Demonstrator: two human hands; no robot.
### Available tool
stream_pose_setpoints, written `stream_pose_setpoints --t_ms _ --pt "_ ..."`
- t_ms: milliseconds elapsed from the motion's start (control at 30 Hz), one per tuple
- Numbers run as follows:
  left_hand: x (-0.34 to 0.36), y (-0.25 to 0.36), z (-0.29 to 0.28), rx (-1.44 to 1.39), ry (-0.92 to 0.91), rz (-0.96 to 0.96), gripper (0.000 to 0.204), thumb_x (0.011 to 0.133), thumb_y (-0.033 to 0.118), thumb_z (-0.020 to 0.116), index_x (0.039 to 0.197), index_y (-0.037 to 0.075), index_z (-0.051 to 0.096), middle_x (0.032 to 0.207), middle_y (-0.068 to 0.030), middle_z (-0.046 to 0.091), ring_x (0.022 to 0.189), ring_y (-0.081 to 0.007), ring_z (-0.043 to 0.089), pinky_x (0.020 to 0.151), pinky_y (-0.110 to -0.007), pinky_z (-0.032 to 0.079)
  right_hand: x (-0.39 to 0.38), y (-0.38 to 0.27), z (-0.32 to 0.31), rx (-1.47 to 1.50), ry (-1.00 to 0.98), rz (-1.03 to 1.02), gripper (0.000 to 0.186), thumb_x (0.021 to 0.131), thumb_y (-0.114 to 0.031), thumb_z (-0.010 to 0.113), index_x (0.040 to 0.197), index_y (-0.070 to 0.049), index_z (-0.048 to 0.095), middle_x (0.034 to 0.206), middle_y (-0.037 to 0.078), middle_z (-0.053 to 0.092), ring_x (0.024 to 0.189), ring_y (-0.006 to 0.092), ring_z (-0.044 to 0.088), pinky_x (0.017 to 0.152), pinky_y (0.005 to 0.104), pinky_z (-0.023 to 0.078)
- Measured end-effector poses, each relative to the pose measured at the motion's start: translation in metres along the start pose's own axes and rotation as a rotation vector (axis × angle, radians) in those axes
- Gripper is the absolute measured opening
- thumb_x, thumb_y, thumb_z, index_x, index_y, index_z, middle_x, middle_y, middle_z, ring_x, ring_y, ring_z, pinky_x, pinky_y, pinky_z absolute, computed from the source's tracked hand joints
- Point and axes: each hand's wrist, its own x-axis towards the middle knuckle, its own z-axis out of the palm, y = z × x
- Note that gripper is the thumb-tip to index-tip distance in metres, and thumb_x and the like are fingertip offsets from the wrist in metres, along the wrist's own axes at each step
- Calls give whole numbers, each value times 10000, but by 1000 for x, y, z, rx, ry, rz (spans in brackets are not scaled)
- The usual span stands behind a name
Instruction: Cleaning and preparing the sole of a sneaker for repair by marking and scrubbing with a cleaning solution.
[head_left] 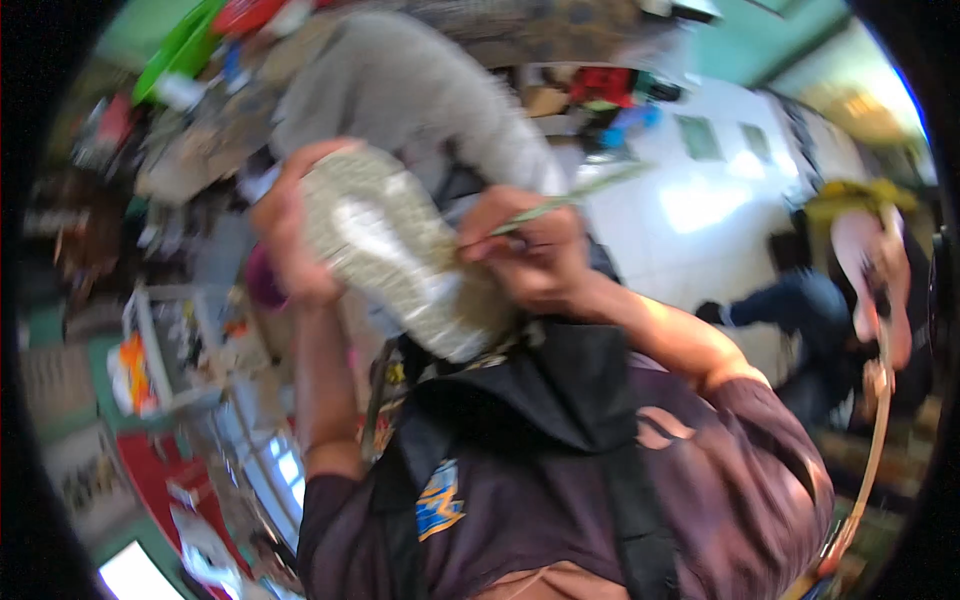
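Observation:
A speckled, pale olive-grey shoe sole (pixel 370 230) with a white patch down its middle lies tilted in front of my chest. My left hand (pixel 292 220) is closed round its left edge, blurred by motion. My right hand (pixel 530 250) is at the sole's right side with curled fingers, gripping a thin pale-green strip or tool (pixel 590 190) that sticks out toward the upper right. Whether its near end touches the sole is hard to tell. My grey-clad leg (pixel 410 80) shows behind the sole.
A co-worker in dark jeans (pixel 800 300) sits at the right, holding a pale pink sole-shaped piece (pixel 850 250). Cluttered items and a green container (pixel 170 55) lie at the upper left. A white rack (pixel 150 340) stands at the left, on the pale tiled floor (pixel 660 250).

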Motion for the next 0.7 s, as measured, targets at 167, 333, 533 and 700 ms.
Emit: stream_pose_setpoints --t_ms 167,333,533,700 --pt "-1 11 12 -217 82 -286 730 983 543 337 1232 -101 573 1144 -218 661 1002 -308 653 898 -406 520 0 -5 -10 -135 -37 -177 206 663 129 601 782 -31 653 789 93 649 704 262 656 583 323 495" --pt "-1 21 18 -128 61 -267 677 1018 509 318 1226 -82 575 1084 -180 666 949 -261 649 865 -379 519 1 -7 -6 -233 -1 -216 211 594 61 663 761 -58 612 755 71 584 703 316 625 596 396 490" --pt "0 18 21 -53 91 -270 639 1003 460 264 1180 -65 583 967 -143 648 867 -226 627 785 -331 508 -2 4 -4 -410 -55 -301 317 571 -43 752 849 -54 598 816 96 565 799 331 610 640 440 499" --pt "0 16 20 -50 74 -276 644 997 476 265 1171 -61 575 976 -153 639 883 -231 624 779 -338 511 3 0 -3 -409 -12 -342 310 521 -48 735 778 -103 571 769 57 502 766 288 565 594 416 454"
